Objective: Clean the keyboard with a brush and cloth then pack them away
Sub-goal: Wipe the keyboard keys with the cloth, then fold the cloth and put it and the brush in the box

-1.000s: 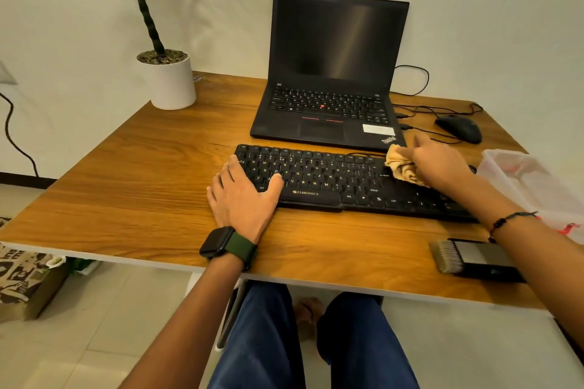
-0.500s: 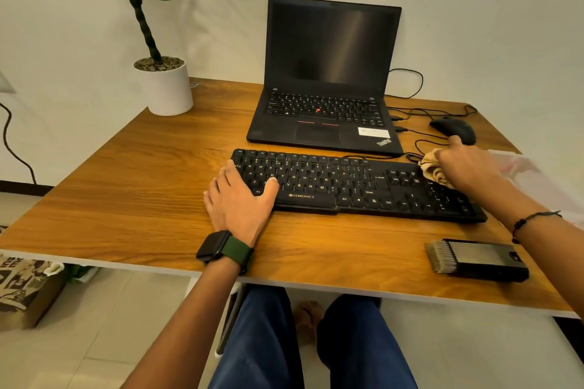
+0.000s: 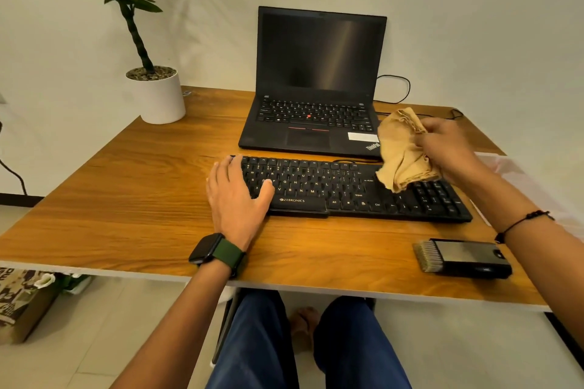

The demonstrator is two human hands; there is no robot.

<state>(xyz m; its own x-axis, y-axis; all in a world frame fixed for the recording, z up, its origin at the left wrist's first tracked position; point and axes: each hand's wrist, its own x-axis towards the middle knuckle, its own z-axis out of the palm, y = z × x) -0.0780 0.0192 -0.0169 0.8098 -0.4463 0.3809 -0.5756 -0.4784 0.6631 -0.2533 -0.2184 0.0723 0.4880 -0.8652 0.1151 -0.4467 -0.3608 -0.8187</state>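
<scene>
Cloth (image 3: 403, 151) lifted clear of the keyboard (image 3: 354, 188) since the last frame, bunched in the right hand (image 3: 448, 148) over its right end
Keyboard's long axis runs left-right across the desk (image 3: 132, 199); left hand (image 3: 237, 196) lies flat, fingers relaxed, pinning its left end; brush (image 3: 463, 258) lies near the front edge, nearest the right arm

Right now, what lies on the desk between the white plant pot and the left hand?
In the head view, only bare wooden desk lies between the white plant pot and the left hand, which rests on the keyboard's left end.
</scene>
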